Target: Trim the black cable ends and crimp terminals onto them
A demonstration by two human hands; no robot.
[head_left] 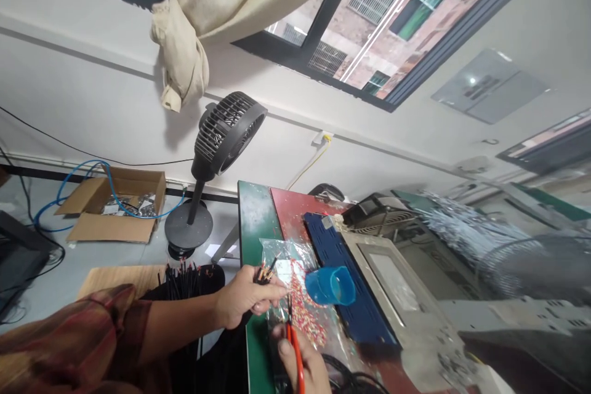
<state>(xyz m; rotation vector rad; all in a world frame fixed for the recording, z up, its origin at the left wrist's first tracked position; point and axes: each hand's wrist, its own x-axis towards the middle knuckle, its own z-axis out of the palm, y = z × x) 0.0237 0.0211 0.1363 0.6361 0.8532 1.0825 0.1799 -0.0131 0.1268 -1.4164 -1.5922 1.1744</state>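
My left hand is closed around a bundle of thin black cables whose coloured inner wires show at the ends. In my right hand is an orange-handled tool with a narrow dark tip; its exact kind is unclear. That tip points up, close to my left fingertips. Any small piece between the two is too fine to make out. Many tiny red and pale yellow pieces lie on a clear plastic bag beside my hands. A blue plastic cup lies tilted at the pile's far side.
More black cables rest near my lap. Black leads coil on the table. A dark blue slotted panel and a beige machine stand to the right. A floor fan and open carton are left.
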